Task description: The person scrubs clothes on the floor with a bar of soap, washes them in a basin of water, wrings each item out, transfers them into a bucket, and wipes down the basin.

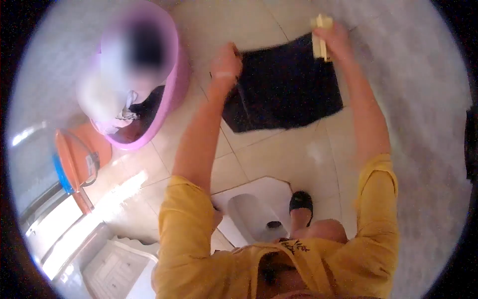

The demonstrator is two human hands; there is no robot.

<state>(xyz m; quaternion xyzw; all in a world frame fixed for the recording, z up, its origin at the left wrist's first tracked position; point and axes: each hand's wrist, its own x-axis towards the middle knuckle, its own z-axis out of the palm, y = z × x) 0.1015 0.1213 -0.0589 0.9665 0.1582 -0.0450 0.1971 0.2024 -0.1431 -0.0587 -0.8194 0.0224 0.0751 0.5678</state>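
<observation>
A black cloth (289, 84) is spread out above the tiled floor at the top middle of the head view. My left hand (227, 61) is closed on its upper left corner. At its upper right corner my right hand (337, 42) grips a pale yellow scrub brush (320, 42), which overlaps the cloth's edge. Blur hides the brush's bristles. I cannot tell whether the right fingers also hold the cloth.
At upper left stands a pink tub (181, 74) with cloths and what seems a blurred person in pale clothing. Beside it are an orange bucket (74, 157) and a blue basin (62, 174). A squat toilet (254, 207) lies near my slippered foot (301, 204).
</observation>
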